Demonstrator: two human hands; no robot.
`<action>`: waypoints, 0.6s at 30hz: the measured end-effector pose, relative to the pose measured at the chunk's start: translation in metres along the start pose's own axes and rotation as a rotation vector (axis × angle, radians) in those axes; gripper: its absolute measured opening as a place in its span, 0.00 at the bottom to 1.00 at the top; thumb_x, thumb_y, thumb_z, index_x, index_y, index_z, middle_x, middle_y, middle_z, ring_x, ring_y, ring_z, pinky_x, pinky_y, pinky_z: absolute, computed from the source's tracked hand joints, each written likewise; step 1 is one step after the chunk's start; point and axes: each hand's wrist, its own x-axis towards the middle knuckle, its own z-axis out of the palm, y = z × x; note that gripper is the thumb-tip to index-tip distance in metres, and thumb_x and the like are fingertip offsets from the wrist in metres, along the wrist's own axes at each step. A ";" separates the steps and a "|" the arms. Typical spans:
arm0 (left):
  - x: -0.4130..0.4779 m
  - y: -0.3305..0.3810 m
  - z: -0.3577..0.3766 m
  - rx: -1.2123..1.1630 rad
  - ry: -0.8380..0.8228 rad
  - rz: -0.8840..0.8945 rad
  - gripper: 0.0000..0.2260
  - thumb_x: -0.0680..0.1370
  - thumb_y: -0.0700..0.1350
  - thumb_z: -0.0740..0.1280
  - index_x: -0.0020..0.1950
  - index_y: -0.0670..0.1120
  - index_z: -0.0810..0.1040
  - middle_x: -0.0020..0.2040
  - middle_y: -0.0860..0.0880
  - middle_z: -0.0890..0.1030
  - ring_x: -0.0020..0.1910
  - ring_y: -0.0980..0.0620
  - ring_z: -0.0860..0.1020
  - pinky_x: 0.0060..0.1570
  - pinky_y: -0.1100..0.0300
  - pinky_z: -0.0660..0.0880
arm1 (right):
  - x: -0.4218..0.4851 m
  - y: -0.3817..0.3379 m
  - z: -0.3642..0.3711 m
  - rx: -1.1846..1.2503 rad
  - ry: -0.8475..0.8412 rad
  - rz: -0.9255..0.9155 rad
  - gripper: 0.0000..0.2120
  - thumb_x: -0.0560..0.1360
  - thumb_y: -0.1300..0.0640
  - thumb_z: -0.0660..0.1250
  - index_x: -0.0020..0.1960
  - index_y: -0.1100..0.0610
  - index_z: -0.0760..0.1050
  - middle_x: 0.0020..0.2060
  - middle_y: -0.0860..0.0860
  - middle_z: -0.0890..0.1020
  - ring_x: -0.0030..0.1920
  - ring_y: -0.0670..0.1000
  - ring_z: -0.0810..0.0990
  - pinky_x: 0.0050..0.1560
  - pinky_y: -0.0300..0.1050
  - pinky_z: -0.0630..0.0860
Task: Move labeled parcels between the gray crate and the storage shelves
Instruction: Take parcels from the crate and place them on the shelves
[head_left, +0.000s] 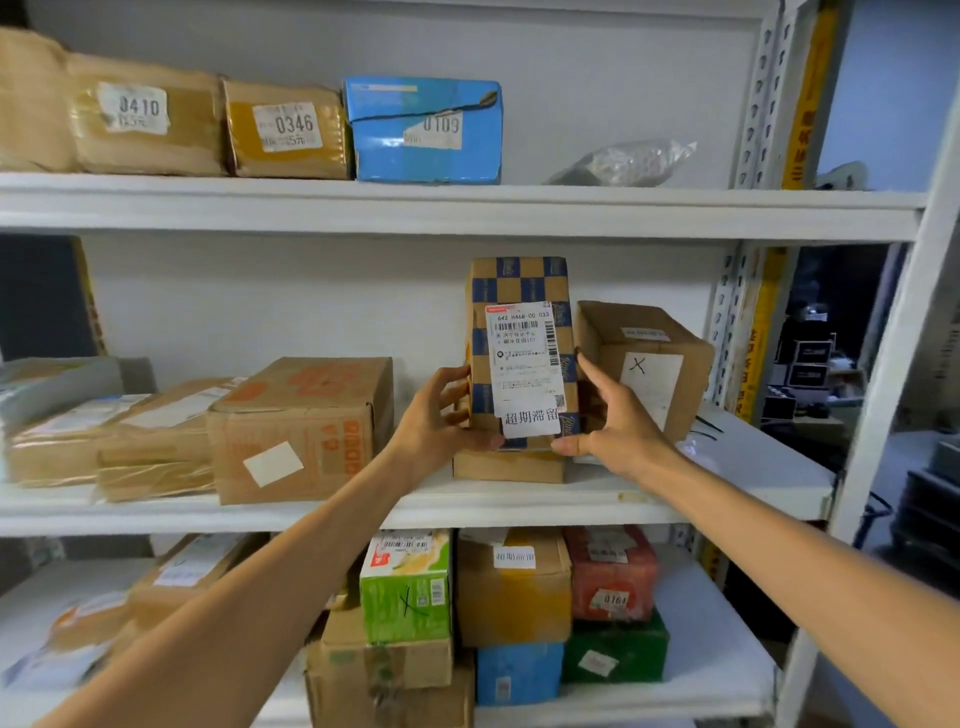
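Item, nearest: below my forearms, a lower shelf stacked with cartons, among them a green carton (405, 587) marked with an X. Item: left hand (441, 410), fingers curled round the left edge of the checked parcel (519, 280), thumb on its lower front. Item: right hand (618, 421), thumb at the lower right front corner, fingers wrapped behind the right side; both hands hold the parcel low down. Item, the parcel itself: a tall blue-and-brown checked carton, standing upright between my palms on a flat brown box (506, 466) on the middle shelf (519, 512), shipping label (524, 358) facing me. Judged stiff corrugated board, probably light for its size, and top-heavy when held this low; the taped faces may be slick, so the side edges near mid-height look the surer hold. Item: just right of my right hand, a brown box with an X label (649, 353). Item: left of my left hand, an orange-printed carton (301, 426). Item, farthest: above both hands, a blue box numbered 0109 (423, 130). Gray crate: not in view.
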 end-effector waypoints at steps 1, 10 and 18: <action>0.001 -0.002 -0.004 0.004 -0.024 0.019 0.38 0.63 0.30 0.78 0.69 0.46 0.68 0.63 0.48 0.77 0.59 0.45 0.79 0.54 0.50 0.80 | -0.003 -0.002 0.005 -0.022 0.026 0.000 0.57 0.61 0.69 0.79 0.79 0.46 0.50 0.74 0.47 0.64 0.75 0.50 0.61 0.69 0.42 0.62; 0.001 -0.026 -0.023 0.001 -0.243 0.111 0.42 0.52 0.47 0.83 0.64 0.50 0.71 0.60 0.53 0.81 0.60 0.50 0.79 0.58 0.43 0.77 | -0.045 -0.018 0.040 -0.042 0.254 0.157 0.62 0.58 0.75 0.79 0.78 0.41 0.50 0.73 0.47 0.67 0.70 0.50 0.68 0.65 0.58 0.73; -0.032 -0.030 0.024 -0.048 -0.475 0.136 0.35 0.59 0.32 0.81 0.59 0.50 0.70 0.55 0.59 0.79 0.57 0.60 0.78 0.56 0.60 0.77 | -0.137 -0.024 0.032 -0.096 0.420 0.235 0.60 0.59 0.75 0.77 0.77 0.39 0.53 0.67 0.46 0.73 0.65 0.50 0.74 0.49 0.45 0.81</action>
